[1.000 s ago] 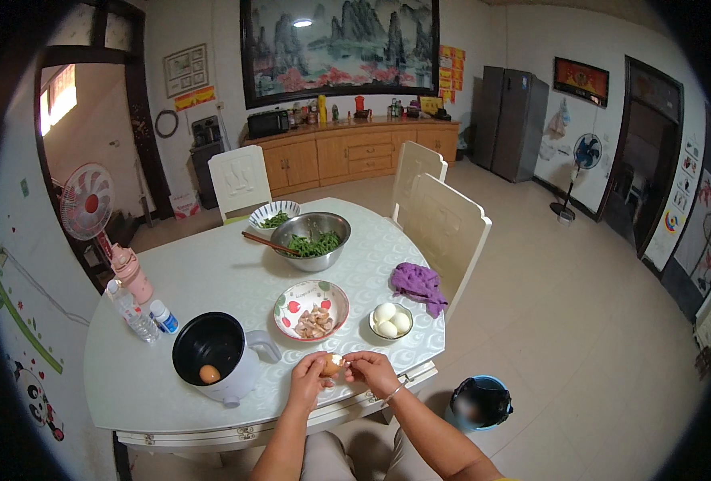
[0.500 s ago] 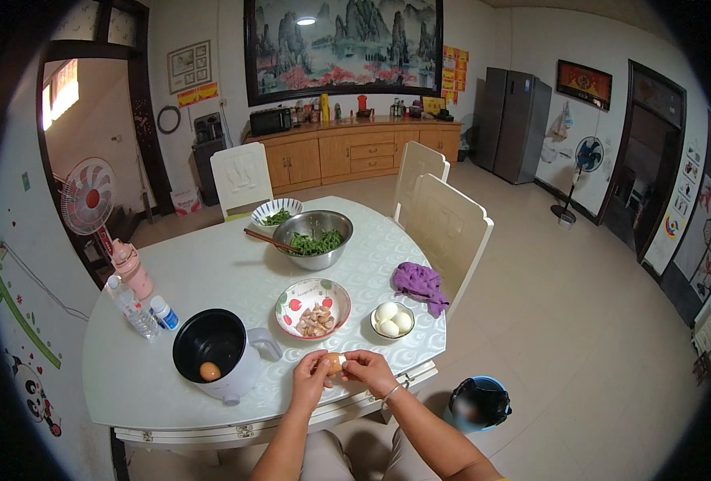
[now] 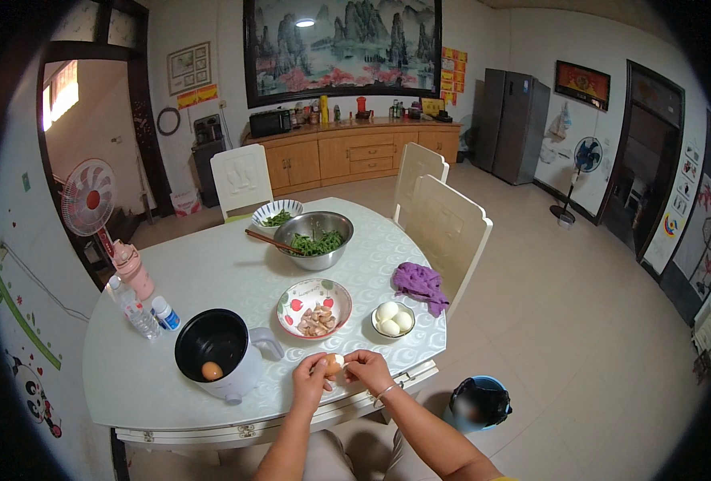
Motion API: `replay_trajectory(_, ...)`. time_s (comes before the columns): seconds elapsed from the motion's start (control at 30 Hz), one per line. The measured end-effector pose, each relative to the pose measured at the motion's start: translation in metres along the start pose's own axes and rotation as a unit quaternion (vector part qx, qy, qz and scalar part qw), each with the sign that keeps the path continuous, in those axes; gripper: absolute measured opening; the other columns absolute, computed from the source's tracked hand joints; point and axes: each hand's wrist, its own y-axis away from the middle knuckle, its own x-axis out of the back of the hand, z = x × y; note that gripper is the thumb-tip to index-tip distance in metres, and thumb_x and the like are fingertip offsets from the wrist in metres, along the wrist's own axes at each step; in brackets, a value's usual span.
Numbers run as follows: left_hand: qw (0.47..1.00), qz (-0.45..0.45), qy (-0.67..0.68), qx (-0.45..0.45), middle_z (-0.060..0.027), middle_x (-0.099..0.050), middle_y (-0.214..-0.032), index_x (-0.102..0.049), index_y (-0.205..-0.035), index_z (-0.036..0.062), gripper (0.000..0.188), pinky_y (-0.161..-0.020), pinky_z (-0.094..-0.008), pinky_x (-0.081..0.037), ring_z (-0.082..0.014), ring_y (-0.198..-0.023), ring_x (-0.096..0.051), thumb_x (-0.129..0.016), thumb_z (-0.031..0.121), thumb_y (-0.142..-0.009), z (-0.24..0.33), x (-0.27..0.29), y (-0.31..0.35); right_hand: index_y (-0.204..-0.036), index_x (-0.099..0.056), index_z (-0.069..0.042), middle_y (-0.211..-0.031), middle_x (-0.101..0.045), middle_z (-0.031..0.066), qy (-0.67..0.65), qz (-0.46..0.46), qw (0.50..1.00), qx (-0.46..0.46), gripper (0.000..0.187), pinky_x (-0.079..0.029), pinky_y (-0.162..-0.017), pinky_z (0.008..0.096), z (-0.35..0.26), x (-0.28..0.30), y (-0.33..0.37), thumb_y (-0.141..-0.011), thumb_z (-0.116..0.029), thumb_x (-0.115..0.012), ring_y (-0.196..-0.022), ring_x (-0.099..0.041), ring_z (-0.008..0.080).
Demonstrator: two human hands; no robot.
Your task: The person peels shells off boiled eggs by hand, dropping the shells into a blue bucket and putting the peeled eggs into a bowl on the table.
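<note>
Standing beside the round white desk [image 3: 211, 280], this is how it lies:

Egg: a partly peeled egg [image 3: 334, 365] sits between both hands, just above the near edge of the desk, in front of the person's lap.

Left hand: the left hand [image 3: 310, 382] cups the egg from the left, its fingers [image 3: 321, 369] curled closed around it.

Right hand: the right hand [image 3: 366, 369] meets it from the right, fingers pinched in against the egg's top; a thin bracelet [image 3: 385, 392] circles that wrist.

Pot: a white pot with a black inside [image 3: 220, 365] stands just left of the hands, handle toward them, with one brown egg [image 3: 212, 370] lying at its bottom.

Shell bowl: a patterned bowl [image 3: 314, 299] just beyond the hands holds brownish bits, which look like shell, though I cannot tell for sure.

Peeled eggs: a small bowl [image 3: 393, 321] to the right of it holds three white peeled eggs.

Cloth: a purple cloth [image 3: 420, 282] lies crumpled near the desk's right edge, just beyond the small bowl.

Greens: a steel bowl [image 3: 314, 239] of green leaves stands mid-desk, with a smaller patterned bowl [image 3: 277, 215] and chopsticks [image 3: 271, 240] next to it.

Left edge: a pink bottle [image 3: 134, 271] and clear bottles [image 3: 142, 316] stand together there.

Floor: a dark bin [image 3: 478, 403] sits beside the person's right arm.
</note>
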Motion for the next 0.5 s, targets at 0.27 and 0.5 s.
replay_trajectory(0.27,0.980,-0.025,0.178,0.084,-0.0063,-0.059,-0.085,-0.052,-0.109,0.0089,0.024,-0.041,-0.0215,-0.037,-0.0141,-0.055,-0.054,-0.044,0.025,-0.095,0.004,0.006,0.001,-0.105,-0.060,0.003,-0.085,-0.063,0.0071,-0.188,-0.052,0.980,-0.024,0.025,-0.050,-0.060,0.0230,-0.006,0.006,0.005,-0.082,-0.006,-0.059,-0.068,-0.059,0.0121)
replay_trajectory(0.5,0.988,-0.074,0.126,0.059,-0.0060,-0.058,-0.087,-0.050,-0.114,0.0032,0.030,-0.044,-0.0201,-0.038,-0.0116,-0.060,-0.054,-0.057,0.015,-0.087,0.004,0.000,0.000,-0.108,-0.058,0.002,-0.092,-0.063,0.0063,-0.007,-0.071,0.996,0.046,0.032,-0.050,-0.064,0.0232,-0.008,0.003,0.008,-0.082,-0.014,-0.065,-0.072,-0.058,0.0105)
